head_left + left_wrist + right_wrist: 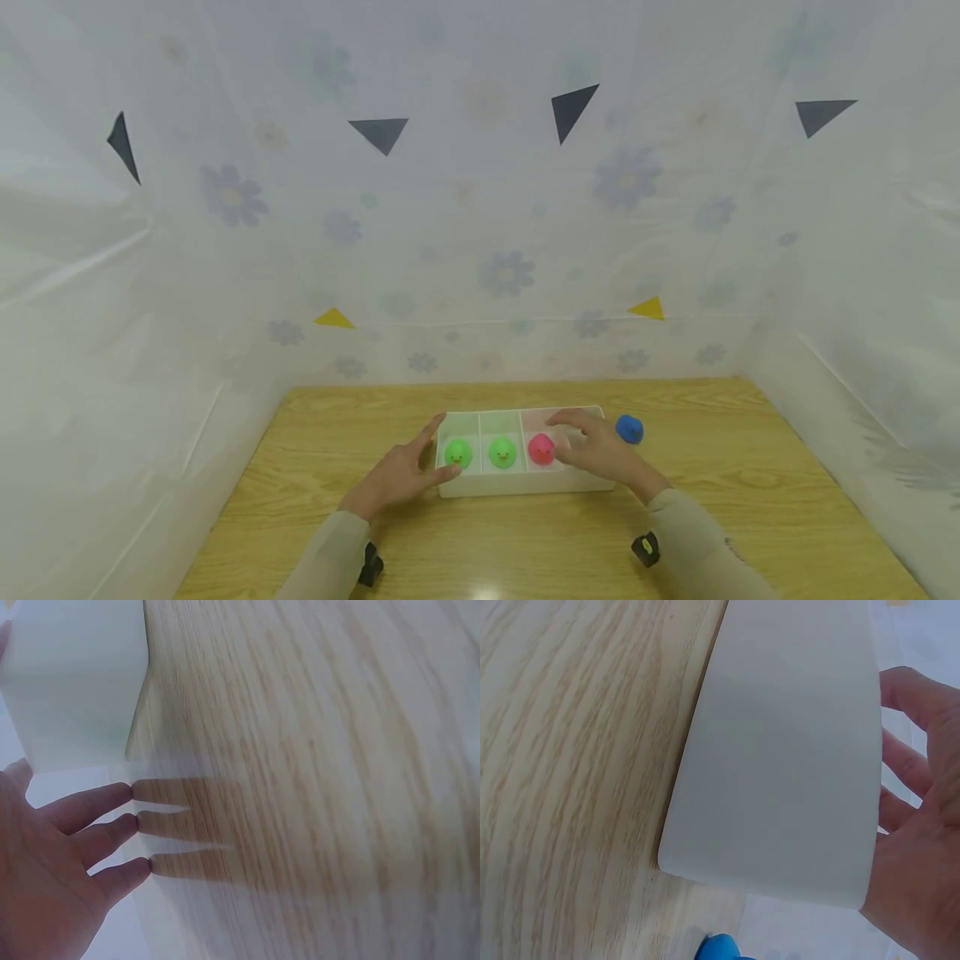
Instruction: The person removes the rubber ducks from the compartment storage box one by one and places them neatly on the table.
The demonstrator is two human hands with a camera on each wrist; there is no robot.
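A white box (517,485) with a row of compartments sits on the table. Two green rubber ducks (458,452) (502,451) occupy the two left compartments, one each. A pink rubber duck (539,449) is in the third. At the box's left end, my left hand (397,477) has its fingers extended and thumb spread, the thumb by the front corner. My right hand (602,451) reaches over the right part, thumb and fingers apart beside the pink duck; whether it touches the duck is unclear. This hand covers much of the rightmost compartment. A blue rubber duck (629,429) lies just right of the box.
The wooden table (487,546) extends around the box. White sheeting printed with flowers (506,273) surrounds it at the back and sides, bearing dark and yellow triangles (647,308). Both wrists carry small black devices (646,548).
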